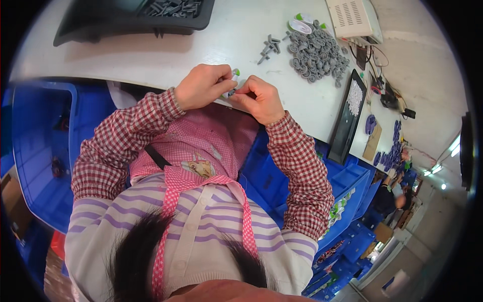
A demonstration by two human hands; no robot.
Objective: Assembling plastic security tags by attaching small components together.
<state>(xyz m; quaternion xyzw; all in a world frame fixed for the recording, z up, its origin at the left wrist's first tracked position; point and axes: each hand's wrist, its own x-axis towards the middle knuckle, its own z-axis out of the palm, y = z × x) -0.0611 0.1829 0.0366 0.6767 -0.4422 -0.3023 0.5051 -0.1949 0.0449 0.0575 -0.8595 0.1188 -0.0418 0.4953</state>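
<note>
Green-and-white piece [235, 77] sits between left hand [202, 86] and right hand [263, 101], both pinching it. Probably mid-fitting; next move likely needs steady fingertip pressure. Grey parts [317, 54] heap beyond right hand.

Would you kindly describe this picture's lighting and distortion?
Head view: the edge of the white table bends; the ceiling lights glare at right; the black tray casts a soft shadow; the left hand and right hand look fairly sharp, the piece between them too small to make out.
</note>
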